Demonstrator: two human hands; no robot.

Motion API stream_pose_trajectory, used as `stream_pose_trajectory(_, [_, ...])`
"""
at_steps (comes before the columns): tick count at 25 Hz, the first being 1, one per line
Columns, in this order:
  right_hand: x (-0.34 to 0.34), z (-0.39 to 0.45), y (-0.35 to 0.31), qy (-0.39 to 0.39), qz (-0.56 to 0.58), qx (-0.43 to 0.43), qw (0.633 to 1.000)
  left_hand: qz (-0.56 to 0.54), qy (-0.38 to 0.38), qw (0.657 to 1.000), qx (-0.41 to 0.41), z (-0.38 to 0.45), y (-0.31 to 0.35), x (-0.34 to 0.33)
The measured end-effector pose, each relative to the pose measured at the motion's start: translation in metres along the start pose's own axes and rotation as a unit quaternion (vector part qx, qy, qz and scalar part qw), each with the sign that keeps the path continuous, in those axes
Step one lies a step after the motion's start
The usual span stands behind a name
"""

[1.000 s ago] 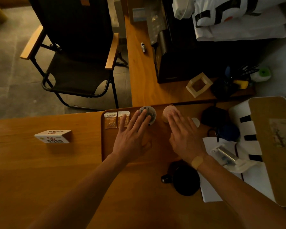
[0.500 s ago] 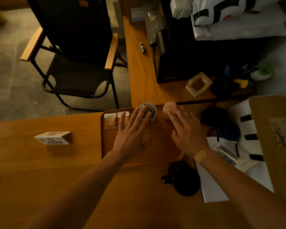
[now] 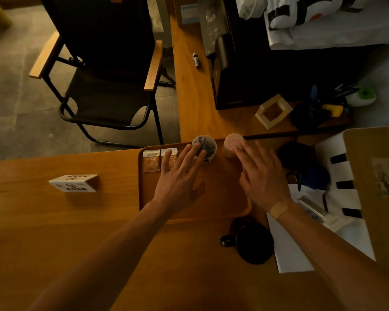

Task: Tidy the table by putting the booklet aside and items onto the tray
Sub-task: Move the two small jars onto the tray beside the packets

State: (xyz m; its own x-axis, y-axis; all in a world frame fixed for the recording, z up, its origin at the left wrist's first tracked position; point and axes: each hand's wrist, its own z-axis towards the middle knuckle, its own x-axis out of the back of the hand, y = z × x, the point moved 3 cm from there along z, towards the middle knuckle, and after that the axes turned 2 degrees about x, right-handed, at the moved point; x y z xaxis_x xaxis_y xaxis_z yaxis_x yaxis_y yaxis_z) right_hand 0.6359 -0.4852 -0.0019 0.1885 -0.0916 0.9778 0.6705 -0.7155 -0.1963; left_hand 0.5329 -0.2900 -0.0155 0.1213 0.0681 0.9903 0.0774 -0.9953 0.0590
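Left hand [image 3: 177, 176] covers part of sachets [image 3: 152, 160]; tray [image 3: 142, 194] centre hidden (both hands).

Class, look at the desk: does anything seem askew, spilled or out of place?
Nothing is spilled or broken. The black mug sits off the tray, at its near corner, and the paper beside it lies skewed to the table edge.

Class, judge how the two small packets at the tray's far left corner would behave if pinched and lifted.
The packets look thin and flat, so probably light and floppy. Lying flat on the tray, they likely need an edge pried up. They look unlikely to roll.
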Motion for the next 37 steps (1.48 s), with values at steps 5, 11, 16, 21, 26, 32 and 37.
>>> stream_pose_trajectory(5, [0.003, -0.001, 0.0, -0.01, -0.006, -0.011, 1.0, 0.015, 0.002, 1.0, -0.006, 0.004, -0.002, 0.0])
stream_pose_trajectory(11, [0.002, 0.003, -0.003, -0.009, 0.009, -0.02, 1.0, 0.016, 0.003, 1.0, -0.011, 0.0, -0.003, -0.008])
stream_pose_trajectory(16, [0.001, 0.001, -0.005, -0.011, 0.012, -0.023, 1.0, 0.012, -0.006, 1.0, -0.01, -0.001, -0.005, -0.009])
stream_pose_trajectory(21, [0.002, 0.0, -0.004, -0.012, 0.011, -0.022, 1.0, 0.007, -0.009, 1.0, -0.008, -0.002, -0.005, -0.011])
stream_pose_trajectory(26, [0.0, -0.001, -0.003, -0.028, 0.004, -0.019, 0.999, -0.006, -0.017, 1.0, -0.003, -0.003, -0.004, -0.015])
stream_pose_trajectory(32, [0.009, -0.015, -0.019, 0.006, 0.05, -0.058, 0.997, -0.117, 0.018, 0.99, 0.071, -0.018, -0.005, -0.002])
stream_pose_trajectory(37, [0.011, -0.038, -0.067, -0.033, 0.099, -0.098, 0.99, -0.248, -0.029, 0.94, 0.231, -0.067, -0.009, 0.001])
